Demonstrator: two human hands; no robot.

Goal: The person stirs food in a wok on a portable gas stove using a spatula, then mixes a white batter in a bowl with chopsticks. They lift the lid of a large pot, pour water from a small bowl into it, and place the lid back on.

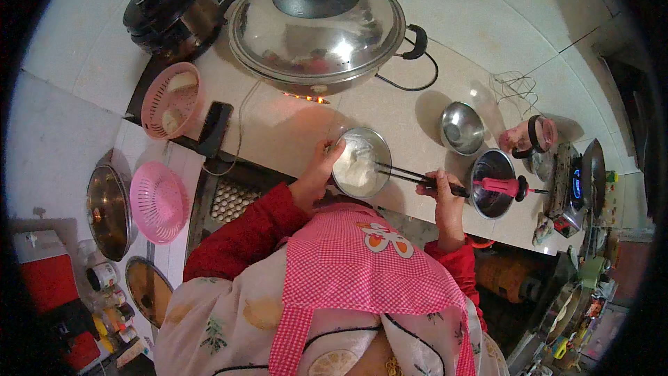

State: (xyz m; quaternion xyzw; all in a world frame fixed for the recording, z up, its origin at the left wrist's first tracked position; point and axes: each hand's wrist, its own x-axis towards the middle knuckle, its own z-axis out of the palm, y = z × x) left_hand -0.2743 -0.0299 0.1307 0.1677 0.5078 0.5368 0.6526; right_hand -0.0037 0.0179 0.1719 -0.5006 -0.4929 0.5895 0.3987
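Observation:
My left hand grips the rim of a metal bowl close to my body, thumb on its edge. A pale, flour-like mass lies in the bowl. In my right hand is a pair of dark chopsticks, their tips reaching into the bowl at the pale mass. Just right of that hand stands another metal bowl. A pink-handled utensil lies across it. Behind sits a smaller metal bowl.
A large lidded electric pan with lit indicators stands at the back, beside a black cooker. Pink baskets and a phone are left. At right, a gas stove burner shows a blue flame near a jug.

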